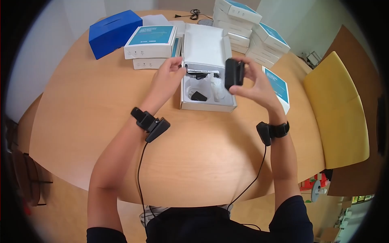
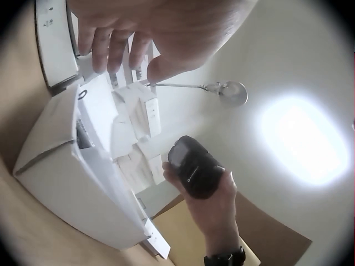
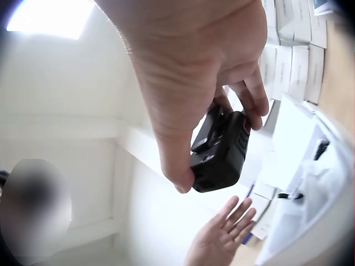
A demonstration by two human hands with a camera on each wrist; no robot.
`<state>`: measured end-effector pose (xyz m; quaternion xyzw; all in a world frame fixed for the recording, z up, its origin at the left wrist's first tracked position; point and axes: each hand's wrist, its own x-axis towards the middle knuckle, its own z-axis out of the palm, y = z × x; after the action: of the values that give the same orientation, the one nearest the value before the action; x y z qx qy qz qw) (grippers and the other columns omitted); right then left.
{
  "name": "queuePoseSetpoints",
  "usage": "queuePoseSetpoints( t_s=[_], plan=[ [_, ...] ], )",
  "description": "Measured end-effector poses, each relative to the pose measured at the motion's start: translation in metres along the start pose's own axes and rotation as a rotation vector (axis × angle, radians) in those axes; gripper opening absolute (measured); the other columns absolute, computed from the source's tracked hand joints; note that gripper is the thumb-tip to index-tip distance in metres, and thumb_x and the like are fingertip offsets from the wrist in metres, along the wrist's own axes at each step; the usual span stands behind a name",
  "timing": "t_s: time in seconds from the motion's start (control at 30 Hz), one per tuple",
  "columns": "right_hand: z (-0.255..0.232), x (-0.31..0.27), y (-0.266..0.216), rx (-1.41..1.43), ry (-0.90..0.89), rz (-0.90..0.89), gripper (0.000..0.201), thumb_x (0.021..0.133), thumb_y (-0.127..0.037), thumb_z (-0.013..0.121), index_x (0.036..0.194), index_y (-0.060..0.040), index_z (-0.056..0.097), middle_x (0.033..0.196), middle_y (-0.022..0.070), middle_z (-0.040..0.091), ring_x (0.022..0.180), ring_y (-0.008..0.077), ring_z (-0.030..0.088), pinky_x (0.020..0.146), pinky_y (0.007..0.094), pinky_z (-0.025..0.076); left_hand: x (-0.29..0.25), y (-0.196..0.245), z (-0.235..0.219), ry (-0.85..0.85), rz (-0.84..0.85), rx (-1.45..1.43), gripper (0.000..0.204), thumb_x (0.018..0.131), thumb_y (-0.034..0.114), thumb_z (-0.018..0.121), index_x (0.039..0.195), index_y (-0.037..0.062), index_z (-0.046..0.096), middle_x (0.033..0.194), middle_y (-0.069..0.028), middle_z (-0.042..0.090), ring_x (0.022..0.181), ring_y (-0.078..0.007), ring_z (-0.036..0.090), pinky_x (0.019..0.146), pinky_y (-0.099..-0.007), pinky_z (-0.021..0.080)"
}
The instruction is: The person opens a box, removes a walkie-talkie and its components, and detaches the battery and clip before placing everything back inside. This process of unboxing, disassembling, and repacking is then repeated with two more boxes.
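Observation:
My right hand [image 1: 257, 83] grips a black boxy device [image 1: 232, 76] with a clip on its back, held above the right side of an open white box [image 1: 208, 106]. In the right wrist view the thumb and fingers pinch the device [image 3: 224, 158] at opposite ends. My left hand [image 1: 167, 79] is by the box's left rim; the right wrist view shows this hand [image 3: 222, 235] with its fingers extended and nothing in them. Inside the box lie a black plug adapter [image 1: 198, 96], a clear plastic bag [image 1: 217, 87] and a black cable [image 1: 198, 75].
Teal-topped white boxes [image 1: 150, 40] are stacked at the left, beside a blue box [image 1: 115, 32]. More white boxes [image 1: 237, 20] stand at the back right. Another box [image 1: 279, 87] lies right of the open one. A yellow chair [image 1: 338, 113] is at the table's right edge.

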<state>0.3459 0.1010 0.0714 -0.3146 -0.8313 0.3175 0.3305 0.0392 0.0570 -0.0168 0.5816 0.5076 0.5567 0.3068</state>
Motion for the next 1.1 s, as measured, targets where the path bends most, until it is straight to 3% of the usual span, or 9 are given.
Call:
queuePoseSetpoints(
  t_s=[0.13,0.23,0.33,0.5,0.6,0.7,0.93,1.03,1.1],
  plan=[
    [0.014,0.002,0.02,-0.237,-0.138,-0.023,0.09,0.074,-0.038,0.096,0.146,-0.0031,0.055,0.133,0.0155,0.065,0.124,0.0302,0.064,0.111,0.0406,0.049,-0.011,-0.052,0.012,-0.054,-0.075,0.1,0.074,0.107,0.024,0.065,0.164,-0.0067,0.029,0.166,-0.0244,0.041,0.154,-0.0302,0.042,0.124,-0.0404,0.037],
    [0.02,0.007,0.026,-0.322,-0.197,-0.006,0.089,0.073,-0.039,0.095,0.144,-0.0023,0.056,0.133,0.0174,0.065,0.124,0.0319,0.063,0.11,0.0405,0.05,-0.009,-0.059,0.013,-0.165,-0.05,0.071,0.079,0.107,0.021,0.063,0.167,-0.0081,0.02,0.168,-0.0263,0.035,0.16,-0.0322,0.032,0.129,-0.0413,0.029],
    [0.022,0.013,0.033,-0.343,-0.239,0.005,0.09,0.072,-0.042,0.094,0.143,-0.002,0.056,0.133,0.019,0.065,0.124,0.0335,0.063,0.11,0.0411,0.05,-0.009,-0.058,0.016,-0.226,-0.076,-0.138,0.076,0.108,0.02,0.059,0.167,-0.0081,0.02,0.169,-0.026,0.034,0.16,-0.0317,0.032,0.129,-0.0402,0.028],
    [0.023,0.017,0.045,-0.358,-0.28,0.007,0.091,0.072,-0.044,0.093,0.144,-0.002,0.056,0.134,0.0196,0.064,0.125,0.0354,0.061,0.11,0.0425,0.049,-0.017,-0.052,0.02,-0.175,0.002,0.004,0.07,0.11,0.019,0.051,0.167,-0.0068,0.021,0.169,-0.0244,0.035,0.157,-0.0303,0.035,0.129,-0.0378,0.028],
    [0.02,0.018,0.047,-0.372,-0.353,0.103,0.088,0.075,-0.041,0.095,0.147,-0.0087,0.057,0.138,0.0128,0.06,0.137,0.0296,0.053,0.12,0.0412,0.039,-0.019,-0.053,0.024,-0.148,-0.01,-0.007,0.068,0.11,0.018,0.05,0.167,-0.0063,0.022,0.169,-0.0233,0.037,0.156,-0.0296,0.037,0.128,-0.0373,0.028],
    [0.019,0.021,0.05,-0.341,-0.388,0.103,0.087,0.077,-0.044,0.096,0.148,-0.0105,0.058,0.138,0.0131,0.059,0.138,0.0299,0.051,0.119,0.0423,0.038,-0.019,-0.055,0.026,-0.129,-0.018,0.01,0.067,0.11,0.018,0.05,0.167,-0.0061,0.024,0.168,-0.0227,0.038,0.155,-0.0292,0.038,0.128,-0.0372,0.029],
    [0.026,0.021,0.052,-0.313,-0.362,0.077,0.062,0.094,-0.035,0.084,0.146,-0.0111,0.062,0.137,0.0091,0.064,0.134,0.0265,0.053,0.116,0.0411,0.042,-0.02,-0.061,0.028,-0.096,-0.025,0.026,0.064,0.111,0.017,0.048,0.167,-0.0055,0.026,0.168,-0.0225,0.038,0.156,-0.0292,0.038,0.127,-0.0374,0.029],
    [0.033,0.019,0.06,-0.384,-0.342,-0.005,0.053,0.099,-0.03,0.079,0.145,-0.0097,0.063,0.136,0.0073,0.067,0.134,0.0252,0.054,0.115,0.0394,0.043,-0.022,-0.047,0.025,-0.12,-0.013,0.036,0.064,0.111,0.017,0.048,0.167,-0.0053,0.026,0.168,-0.0227,0.038,0.157,-0.0301,0.037,0.128,-0.0381,0.028],
    [0.033,0.017,0.065,-0.387,-0.31,-0.071,0.05,0.1,-0.028,0.078,0.145,-0.009,0.064,0.136,0.0065,0.068,0.131,0.0246,0.056,0.114,0.0383,0.044,-0.023,-0.049,0.026,-0.082,0.025,0.082,0.063,0.109,0.02,0.048,0.161,-0.0087,0.031,0.162,-0.0288,0.043,0.151,-0.0397,0.042,0.126,-0.0443,0.032]
  ],
)
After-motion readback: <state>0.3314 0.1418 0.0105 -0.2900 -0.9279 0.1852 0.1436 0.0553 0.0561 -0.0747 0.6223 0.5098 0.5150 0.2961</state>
